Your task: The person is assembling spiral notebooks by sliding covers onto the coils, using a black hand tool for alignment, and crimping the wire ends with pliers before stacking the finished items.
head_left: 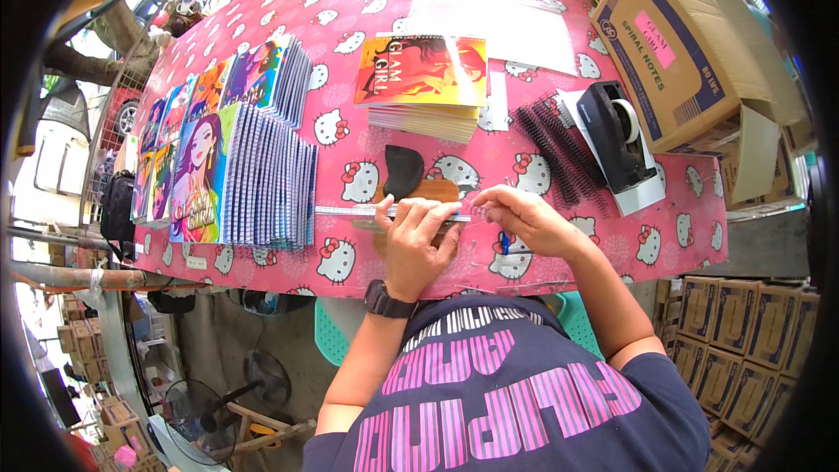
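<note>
Pink cloth (686,258) printed with cartoon cats covers the broad table where this person sits, on a green stool (330,332), with a dark watch (389,300) on the left wrist.

Just past the table's near edge, the left hand (412,240) is clamped on a notebook (341,211), thumb below and fingers over it. That notebook is held edge-on above the cloth, lying across in front of the body, its thin side towards me. At its right end the right hand (524,218) has thumb and forefinger drawn close together; I cannot tell whether they pinch the tip of a coil or only hover beside it. Something blue shows under that palm, too small to make out.

To my eye the step in hand is fine work at the binding's end, on one notebook. The next move calls for a steady left hold and a small, exact touch from the right fingertips.

Beyond the hands lie a brown block (441,190) and a black piece (404,170) overlapping it. Bound books (201,170) stand in stacks to the left; a shorter pile (419,70) sits straight ahead. Over to the right are black coils (559,153), a tape dispenser (612,135) and, farther off, an open carton (682,52).
</note>
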`<state>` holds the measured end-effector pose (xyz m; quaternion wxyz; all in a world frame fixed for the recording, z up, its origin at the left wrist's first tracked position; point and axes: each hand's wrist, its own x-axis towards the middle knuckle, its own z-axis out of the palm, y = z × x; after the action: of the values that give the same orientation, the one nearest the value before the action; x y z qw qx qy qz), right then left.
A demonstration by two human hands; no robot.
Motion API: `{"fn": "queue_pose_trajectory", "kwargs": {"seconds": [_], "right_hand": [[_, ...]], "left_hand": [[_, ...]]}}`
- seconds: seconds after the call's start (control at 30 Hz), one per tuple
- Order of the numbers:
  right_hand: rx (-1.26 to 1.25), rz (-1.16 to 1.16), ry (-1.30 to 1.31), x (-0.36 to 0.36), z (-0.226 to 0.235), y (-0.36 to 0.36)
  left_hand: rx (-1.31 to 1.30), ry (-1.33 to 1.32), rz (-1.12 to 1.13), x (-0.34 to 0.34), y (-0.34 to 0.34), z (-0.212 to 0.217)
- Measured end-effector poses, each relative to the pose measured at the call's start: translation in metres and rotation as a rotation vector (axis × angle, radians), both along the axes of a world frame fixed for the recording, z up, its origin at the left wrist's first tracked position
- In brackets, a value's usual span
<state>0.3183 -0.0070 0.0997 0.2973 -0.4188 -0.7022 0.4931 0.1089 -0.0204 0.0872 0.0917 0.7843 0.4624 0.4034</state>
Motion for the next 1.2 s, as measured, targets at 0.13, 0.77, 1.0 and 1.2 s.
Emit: {"fn": "queue_pose_trajectory", "kwargs": {"seconds": [0.13,0.77,1.0,1.2], "right_hand": [[0.058,0.029,-0.034,-0.004,0.007,0.002],[0.203,0.252,-0.291,-0.007,0.015,0.001],[0.365,0.044,-0.108,-0.014,0.013,-0.004],[-0.223,0.057,-0.008,-0.004,-0.009,0.043]], "left_hand": [[-0.007,-0.068,-0.048,-0.010,-0.002,-0.008],[0.056,-0.103,-0.069,-0.016,-0.007,-0.015],[-0.037,-0.088,-0.049,-0.001,-0.001,0.002],[-0.036,0.033,-0.110,-0.006,0.001,0.000]]}}
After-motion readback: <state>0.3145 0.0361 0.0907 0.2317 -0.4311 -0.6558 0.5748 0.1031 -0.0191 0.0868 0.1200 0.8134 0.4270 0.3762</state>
